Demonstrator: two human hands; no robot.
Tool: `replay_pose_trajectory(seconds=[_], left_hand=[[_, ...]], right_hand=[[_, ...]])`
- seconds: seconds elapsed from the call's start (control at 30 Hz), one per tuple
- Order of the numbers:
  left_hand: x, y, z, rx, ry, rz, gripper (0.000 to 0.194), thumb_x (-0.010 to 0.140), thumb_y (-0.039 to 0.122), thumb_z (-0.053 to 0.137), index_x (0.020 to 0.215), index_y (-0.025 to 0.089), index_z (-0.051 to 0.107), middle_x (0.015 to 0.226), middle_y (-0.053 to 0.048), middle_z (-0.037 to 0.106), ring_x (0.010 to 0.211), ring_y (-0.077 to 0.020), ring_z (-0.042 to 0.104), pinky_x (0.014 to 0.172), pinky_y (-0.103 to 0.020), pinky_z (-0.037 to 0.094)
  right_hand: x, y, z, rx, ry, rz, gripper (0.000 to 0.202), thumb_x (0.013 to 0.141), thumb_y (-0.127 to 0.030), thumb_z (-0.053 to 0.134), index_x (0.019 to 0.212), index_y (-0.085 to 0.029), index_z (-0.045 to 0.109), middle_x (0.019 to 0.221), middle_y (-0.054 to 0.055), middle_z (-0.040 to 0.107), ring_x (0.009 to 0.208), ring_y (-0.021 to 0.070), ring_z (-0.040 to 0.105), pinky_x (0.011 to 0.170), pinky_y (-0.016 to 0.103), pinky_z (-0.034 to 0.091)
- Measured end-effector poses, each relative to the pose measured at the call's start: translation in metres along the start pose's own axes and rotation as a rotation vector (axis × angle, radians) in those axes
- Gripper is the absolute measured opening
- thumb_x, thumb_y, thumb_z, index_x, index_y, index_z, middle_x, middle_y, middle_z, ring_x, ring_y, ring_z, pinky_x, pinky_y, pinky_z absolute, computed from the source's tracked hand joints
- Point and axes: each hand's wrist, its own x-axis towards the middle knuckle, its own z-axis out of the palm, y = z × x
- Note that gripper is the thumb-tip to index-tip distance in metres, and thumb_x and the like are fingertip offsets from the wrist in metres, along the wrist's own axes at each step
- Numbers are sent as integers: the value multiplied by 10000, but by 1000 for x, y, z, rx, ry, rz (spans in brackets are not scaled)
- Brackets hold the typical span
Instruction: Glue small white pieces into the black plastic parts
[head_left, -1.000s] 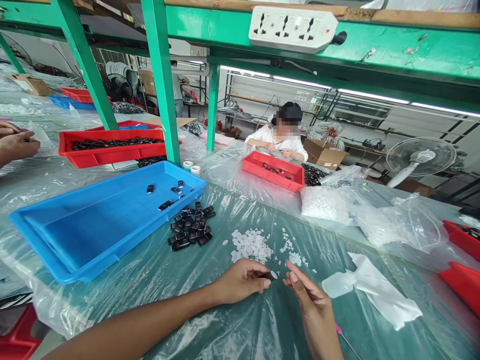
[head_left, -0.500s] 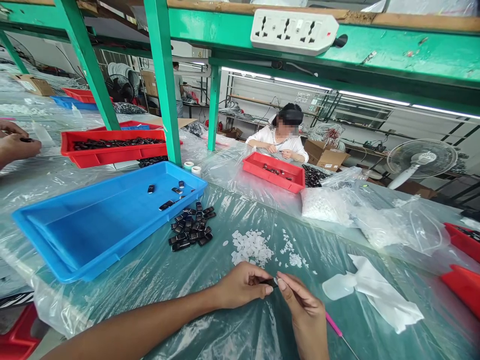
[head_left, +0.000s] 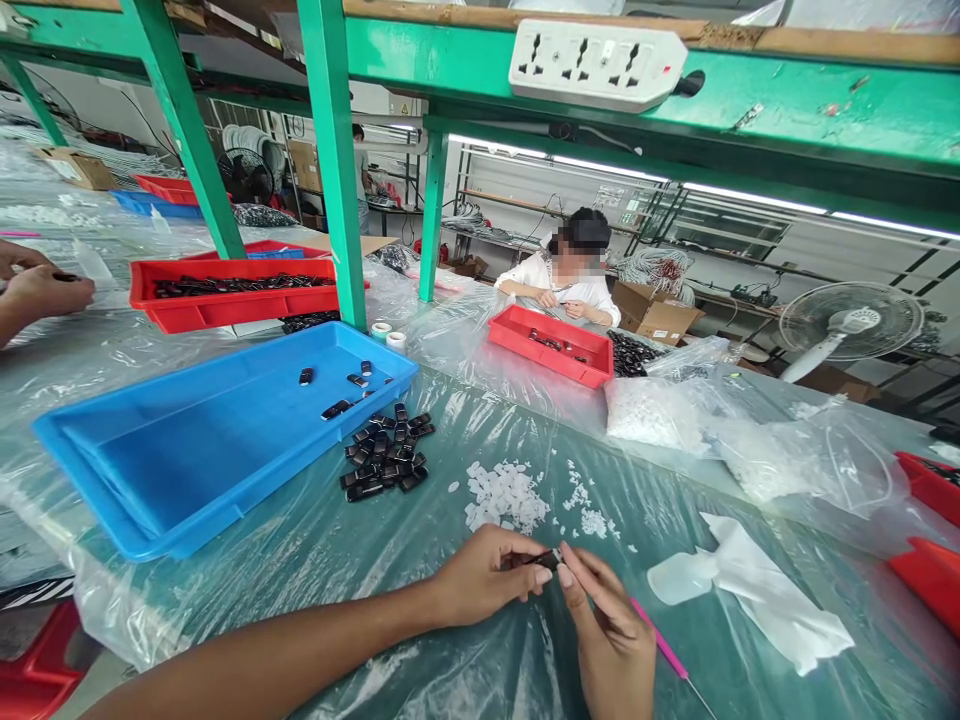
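A small black casing (head_left: 552, 559) with a shiny end sits in the pinch of my left hand (head_left: 484, 575), low in the middle of the view. Against its right end, the thumb and fingertips of my right hand (head_left: 611, 625) are closed; whether a tiny part lies between them is hidden. Just beyond my hands lie a heap of flat white pieces (head_left: 504, 497) and a scatter of smaller white bits (head_left: 591, 522). Similar black casings (head_left: 386, 458) are piled to the left. Beside my right hand rests a pink-handled tool (head_left: 670, 652) with a thin metal shaft.
A blue tray (head_left: 187, 440) holding several black casings stands left. Behind it is a red tray (head_left: 247, 312). A white squeeze bottle (head_left: 681, 577) and white cloth (head_left: 776, 590) lie right. Across the table a co-worker (head_left: 559, 280) sits; another person's hand (head_left: 49, 292) shows far left.
The black casing has turned a little between my fingers, so more of it and its shiny end show. My right fingertips have shifted slightly. The whole view has moved a little.
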Motion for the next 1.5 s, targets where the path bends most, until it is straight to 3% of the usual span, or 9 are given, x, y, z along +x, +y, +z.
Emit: replay_pose_trajectory(seconds=[0.17, 0.4, 0.63, 0.77, 0.97, 1.17, 1.3, 1.4, 1.5], left_hand=[[0, 2, 2, -21, 22, 2, 380, 874, 405, 498, 1016, 92, 659, 747, -78, 582, 636, -124, 507, 580, -204, 406], [-1, 7, 4, 58, 64, 41, 336, 888, 362, 481, 878, 78, 660, 689, -57, 558, 607, -110, 493, 563, -193, 369], [2, 3, 1, -118, -17, 1, 412, 870, 429, 503, 984, 61, 648, 746, -91, 566, 604, -113, 503, 583, -214, 418], [3, 3, -1, -137, -45, -5, 435, 864, 457, 504, 929, 51, 645, 731, -90, 556, 585, -101, 492, 565, -201, 403], [2, 2, 0, -90, -41, -5, 471, 864, 493, 485, 839, 44, 627, 694, -75, 537, 566, -90, 468, 539, -184, 378], [3, 3, 0, -45, -31, -19, 458, 856, 493, 495, 852, 57, 634, 680, -61, 520, 570, -91, 450, 535, -182, 372], [4, 5, -3, -33, -58, -47, 436, 829, 485, 540, 867, 64, 648, 668, -49, 505, 578, -97, 443, 553, -192, 383], [3, 4, -3, -4, -100, -38, 421, 838, 463, 537, 870, 60, 653, 650, -47, 499, 589, -105, 454, 562, -195, 380], [0, 1, -1, 38, -82, -16, 415, 849, 448, 526, 856, 53, 652, 660, -61, 527, 588, -109, 472, 561, -196, 379]], right_hand=[[0, 4, 0, -6, -7, -49, 242, 821, -402, 605, 1043, -331, 670, 1112, 6, 560, 1048, 217, 512, 749, 261, 462], [6, 20, -3, -124, -25, -229, 236, 846, -333, 594, 1069, -309, 665, 1101, 37, 554, 1012, 207, 542, 656, 205, 489], [8, 13, -1, -22, -12, -39, 303, 812, -409, 621, 1059, -237, 651, 1059, 56, 590, 975, 220, 560, 726, 260, 492], [9, 16, -4, -20, -44, -144, 194, 828, -345, 617, 963, -212, 656, 1041, 58, 589, 983, 211, 556, 751, 260, 482], [7, 17, -2, -92, -33, -272, 171, 840, -303, 599, 976, -223, 663, 1032, 67, 578, 959, 214, 563, 630, 225, 476], [2, 9, 0, -60, -31, -136, 209, 843, -368, 584, 970, -215, 649, 1079, 71, 545, 819, 178, 571, 409, 188, 348], [6, 7, -1, -82, -102, -197, 207, 841, -341, 596, 992, -199, 595, 1011, 66, 553, 850, 180, 554, 537, 195, 429], [8, 8, -1, -102, -81, -226, 217, 831, -335, 615, 986, -193, 563, 921, 43, 558, 819, 160, 541, 669, 217, 458], [9, 9, -1, -112, -100, -192, 197, 850, -344, 593, 979, -194, 582, 908, 41, 567, 823, 160, 553, 680, 217, 467]])
